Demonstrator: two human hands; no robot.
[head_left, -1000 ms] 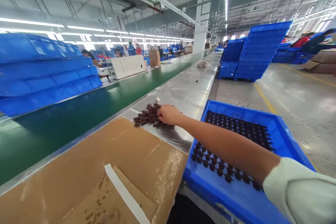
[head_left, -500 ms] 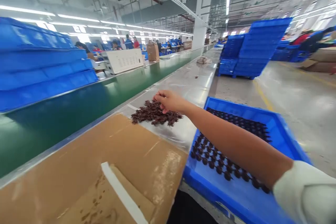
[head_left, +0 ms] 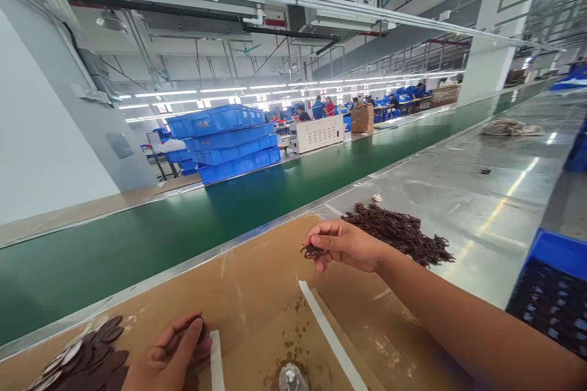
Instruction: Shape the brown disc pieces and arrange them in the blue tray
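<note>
My right hand (head_left: pixel 346 245) is closed in a pinch on a small dark brown spiky piece (head_left: pixel 312 250), held above the brown cardboard (head_left: pixel 261 281). Behind its wrist, a loose pile of similar spiky pieces (head_left: pixel 398 232) lies on the metal tabletop. Low in the view, my left hand (head_left: pixel 172 351) is closed on a thin, round, dark brown disc (head_left: pixel 200 325), partly hidden by the fingers. Beside it on the left is a heap of flat brown discs (head_left: pixel 98 348). A shiny rounded metal thing (head_left: pixel 293 377) pokes up at the bottom edge, between white strips on the cardboard.
A green conveyor belt (head_left: pixel 160 238) runs along the far side of the table. Blue crates (head_left: pixel 233 140) are stacked beyond it. A blue tray (head_left: pixel 557 250) of dark pieces stands at the right. A crumpled cloth (head_left: pixel 511 128) lies farther along the metal top.
My right hand has moved from the pile to over the cardboard, with a spiky piece pinched in it. The view has swung left, bringing my left hand and the disc heap into sight.
</note>
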